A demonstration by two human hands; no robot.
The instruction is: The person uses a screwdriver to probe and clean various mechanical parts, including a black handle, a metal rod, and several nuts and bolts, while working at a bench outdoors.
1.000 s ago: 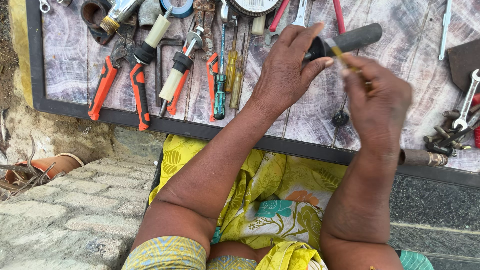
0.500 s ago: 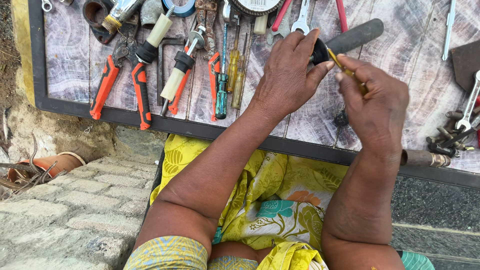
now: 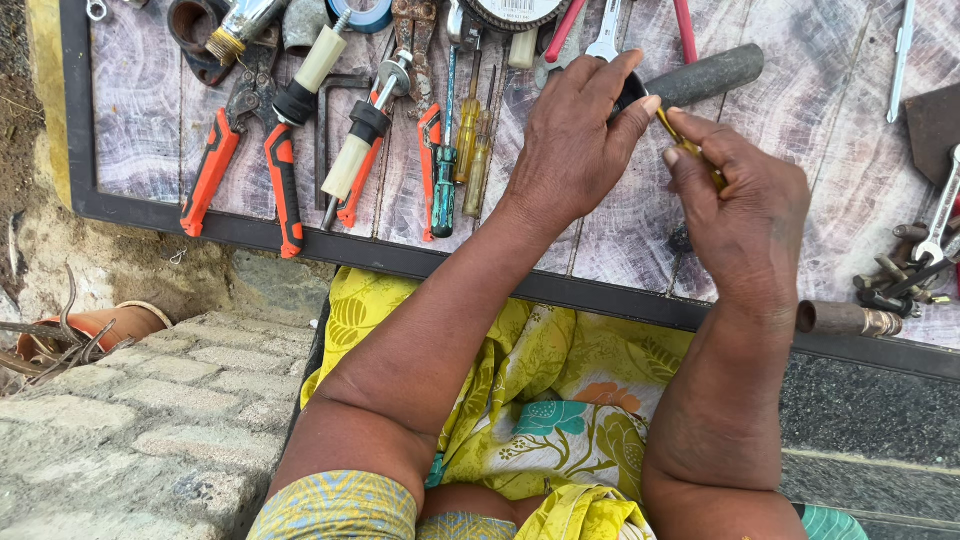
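My left hand [image 3: 578, 140] grips the near end of a dark grey cylindrical handle [image 3: 705, 76] that lies slanted over the wooden tabletop. My right hand [image 3: 745, 210] is closed around a small yellow-handled tool [image 3: 685, 143], whose tip points at the end of the handle between my left fingers. Both hands are close together above the table. The working end of the yellow tool is hidden by my fingers.
Orange-handled pliers [image 3: 250, 150], cream-handled tools [image 3: 355, 140], several screwdrivers [image 3: 455, 160] and red-handled cutters lie on the framed wooden table [image 3: 150, 140]. Spanners and bolts [image 3: 915, 260] sit at right, a metal tube [image 3: 845, 318] on the frame. Brick paving lies lower left.
Both hands and the grey handle have shifted slightly left and down in view. My right hand has closed in on the handle's end with the yellow tool.
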